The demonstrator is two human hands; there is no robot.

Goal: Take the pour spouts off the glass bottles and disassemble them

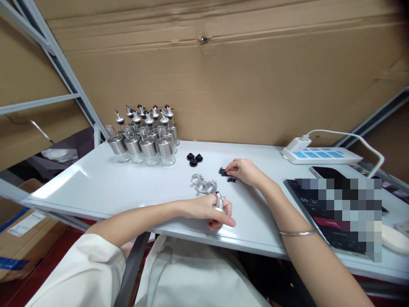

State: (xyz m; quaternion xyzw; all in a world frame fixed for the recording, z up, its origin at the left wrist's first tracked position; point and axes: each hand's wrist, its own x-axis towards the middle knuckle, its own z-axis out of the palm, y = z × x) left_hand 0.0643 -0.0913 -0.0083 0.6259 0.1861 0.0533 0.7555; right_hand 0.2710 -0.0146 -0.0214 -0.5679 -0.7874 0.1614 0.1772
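Near the table's front edge, my left hand [217, 213] is closed around a silver pourer spout [220, 201] with a dark tip, held upright. My right hand [244, 170] reaches to a small cluster of black parts [223, 171], fingertips pressed together over them; whether a piece is pinched is hidden. Just in front of those lie several tiny black pieces [231, 180]. Between the hands and the bottles rest silver spout caps [202, 186]. Behind them sit three black round stoppers [193, 162].
Several glass bottles with steel bands [149, 148] stand at the back left, some topped with pourers. On the right are a white power strip [322, 155] with a cable, a tablet [306, 204] and a phone [332, 177]. Cardboard [223, 85] walls the back.
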